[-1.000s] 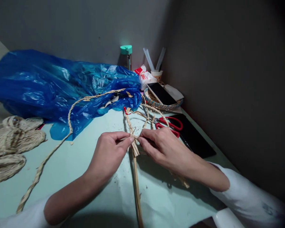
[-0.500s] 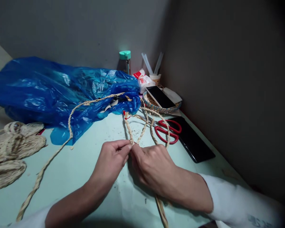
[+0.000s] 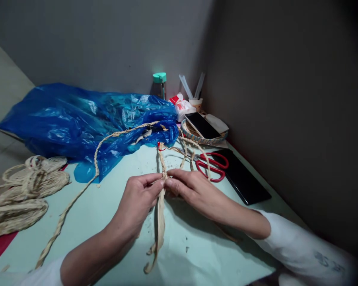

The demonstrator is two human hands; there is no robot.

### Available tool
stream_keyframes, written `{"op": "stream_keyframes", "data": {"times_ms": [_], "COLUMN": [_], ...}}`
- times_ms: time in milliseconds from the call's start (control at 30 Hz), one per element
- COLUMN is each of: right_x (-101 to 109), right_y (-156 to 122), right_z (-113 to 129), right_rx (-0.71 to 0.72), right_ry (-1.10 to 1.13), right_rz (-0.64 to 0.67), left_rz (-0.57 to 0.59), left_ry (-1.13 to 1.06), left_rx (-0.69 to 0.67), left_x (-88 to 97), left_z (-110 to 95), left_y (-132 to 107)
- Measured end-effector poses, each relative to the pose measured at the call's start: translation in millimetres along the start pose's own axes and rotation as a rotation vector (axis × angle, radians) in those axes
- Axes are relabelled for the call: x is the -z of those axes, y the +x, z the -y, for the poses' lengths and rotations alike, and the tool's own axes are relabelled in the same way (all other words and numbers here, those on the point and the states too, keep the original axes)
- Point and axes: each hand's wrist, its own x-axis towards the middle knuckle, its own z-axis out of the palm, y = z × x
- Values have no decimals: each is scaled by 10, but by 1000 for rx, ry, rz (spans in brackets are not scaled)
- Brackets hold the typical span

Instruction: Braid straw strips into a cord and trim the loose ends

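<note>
A pale plant-fibre braid (image 3: pixel 162 161), tied with red at its far end, runs toward me over the table. My left hand (image 3: pixel 143 192) pinches it from the left between thumb and fingers. From the right, my right hand (image 3: pixel 191 188) closes thumb and fingers on the same spot, the tips almost meeting the left ones. Below the pinch a flat loose strand (image 3: pixel 160 222) hangs down, its lower end curled. Another braided cord (image 3: pixel 207 159) loops beyond my right hand, near red-handled scissors (image 3: pixel 216 167).
A blue plastic bag (image 3: pixel 77 119) covers the back left, a long braid (image 3: pixel 77 198) trailing from it. Woven straw sandals (image 3: pixel 41 178) lie at left. At right are a black tablet (image 3: pixel 244 180) and a basket (image 3: pixel 209 139) holding a phone (image 3: pixel 203 125). A bottle (image 3: pixel 159 83) stands behind.
My right hand has shifted from a curled grip to a flatter pinch. A loose strand now hangs straight below the fingers; before, one lay lower right. The view has turned slightly left.
</note>
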Motion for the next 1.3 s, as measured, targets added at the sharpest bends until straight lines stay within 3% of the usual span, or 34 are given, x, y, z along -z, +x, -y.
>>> {"op": "stream_keyframes", "data": {"times_ms": [67,133,333,533,633,767,900,1133,1300], "right_x": [-75,-131,-56,7,-15,-40,-54,-92,-144], "right_y": [12,23,48,16,15,38,75,85,66], "right_z": [-33,-66,-124,-90,-60,-51,-90,-92,-100], "right_rx": [-2,4,61,132,60,-4,24,27,7], "right_ry": [159,192,-13,-328,-397,-236,-86,-150,-32], "right_rz": [83,76,76,47,40,75,11,-65,-77], "left_rz": [34,36,40,-41,-49,-87,-85,-12,2], "left_ry": [31,99,213,239,365,600,782,1210,1238], "left_rx": [-11,-27,-132,-62,-137,-275,-334,-450,-412], "left_x": [13,27,24,-14,9,26,9,52,30], "left_z": [7,6,-6,-27,-11,16,-3,-121,-166], "left_y": [3,8,25,37,33,-19,-75,-51,-71]}}
